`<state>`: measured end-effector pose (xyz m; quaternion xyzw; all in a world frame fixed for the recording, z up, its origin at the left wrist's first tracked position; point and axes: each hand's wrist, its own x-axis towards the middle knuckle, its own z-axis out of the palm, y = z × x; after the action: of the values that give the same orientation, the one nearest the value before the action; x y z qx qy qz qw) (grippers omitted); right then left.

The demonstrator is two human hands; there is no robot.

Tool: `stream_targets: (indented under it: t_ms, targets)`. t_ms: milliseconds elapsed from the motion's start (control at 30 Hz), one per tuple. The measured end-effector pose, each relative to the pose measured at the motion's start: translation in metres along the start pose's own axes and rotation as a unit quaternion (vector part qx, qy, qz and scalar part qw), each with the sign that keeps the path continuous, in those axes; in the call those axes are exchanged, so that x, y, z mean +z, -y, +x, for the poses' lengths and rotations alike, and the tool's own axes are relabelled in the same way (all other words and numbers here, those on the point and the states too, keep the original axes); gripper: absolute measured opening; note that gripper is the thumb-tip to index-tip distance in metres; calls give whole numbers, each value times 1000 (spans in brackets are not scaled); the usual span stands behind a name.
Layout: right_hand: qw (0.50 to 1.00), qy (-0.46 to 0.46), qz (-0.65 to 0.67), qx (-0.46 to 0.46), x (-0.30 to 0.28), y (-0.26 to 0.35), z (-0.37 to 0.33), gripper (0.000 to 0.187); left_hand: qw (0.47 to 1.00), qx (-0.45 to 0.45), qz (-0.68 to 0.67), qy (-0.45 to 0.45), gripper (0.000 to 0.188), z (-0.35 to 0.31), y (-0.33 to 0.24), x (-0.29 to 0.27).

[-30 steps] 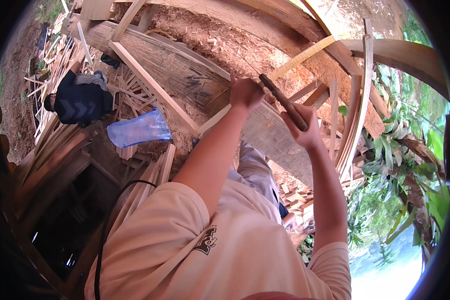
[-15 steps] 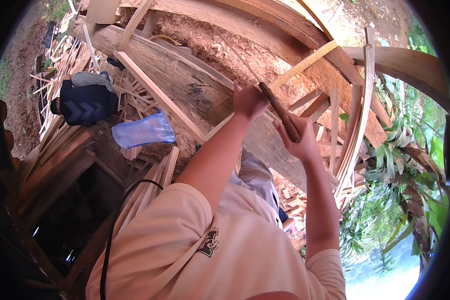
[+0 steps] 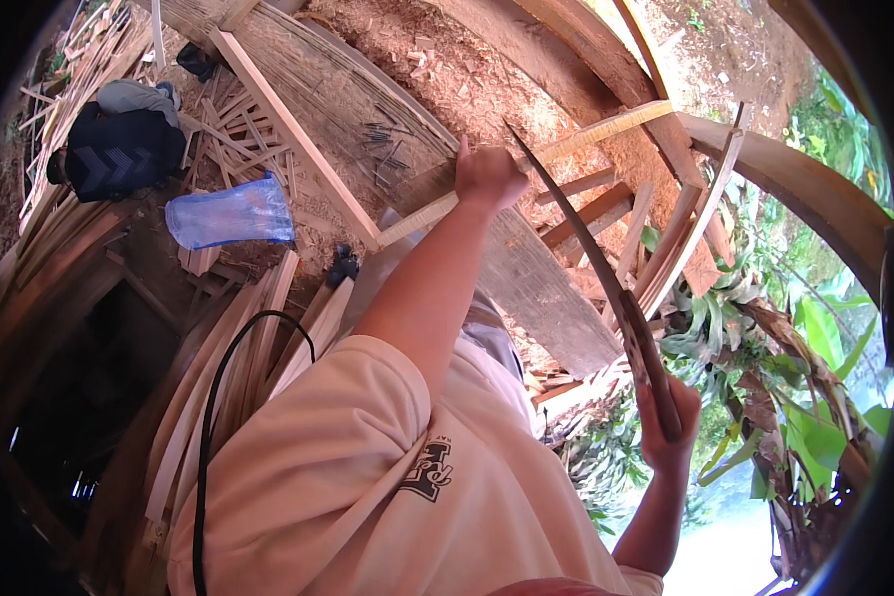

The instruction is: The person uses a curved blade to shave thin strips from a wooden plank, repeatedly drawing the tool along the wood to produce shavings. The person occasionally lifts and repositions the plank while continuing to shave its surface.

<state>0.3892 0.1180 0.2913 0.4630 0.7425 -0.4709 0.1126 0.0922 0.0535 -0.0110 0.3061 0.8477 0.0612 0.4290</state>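
A wooden-handled handsaw (image 3: pixel 596 260) slants across the middle right, its narrow blade pointing up and left. My right hand (image 3: pixel 670 422) is closed round the lower end of its handle, low on the right. Ahead of me, my left hand (image 3: pixel 489 179) is closed on a pale wooden strip (image 3: pixel 596 132), thumb raised. That strip lies across a broad weathered plank (image 3: pixel 541 283). The blade's tip end is close to the strip, just right of my left hand; whether they touch I cannot tell.
Several dark nails (image 3: pixel 389 149) lie on the plank. A long batten (image 3: pixel 293 134) slants over it at left. A person (image 3: pixel 119 149) crouches far left near a blue translucent plastic bag (image 3: pixel 230 214). Curved timbers (image 3: pixel 795 169) and leafy plants (image 3: pixel 815 348) are at right.
My right hand has pulled the saw back, down and to the right, so much more blade shows. My left hand stays on the strip. The view has shifted somewhat.
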Motion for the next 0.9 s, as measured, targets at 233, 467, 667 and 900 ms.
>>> stream_targets:
  t_ms: [233,467,667,900]
  targets:
    - [998,1,-53,27,1,61,-8,23,1000,15,-9,-14,22,4,4,9]
    - [998,32,-19,44,10,89,40,24,998,30,-42,23,18,1,4,3]
    - [999,18,38,27,56,65,116,23,998,35,1,43,18,2,9,-2]
    - [999,13,46,-14,108,42,215,22,998,45,-7,45,20,2,6,-1]
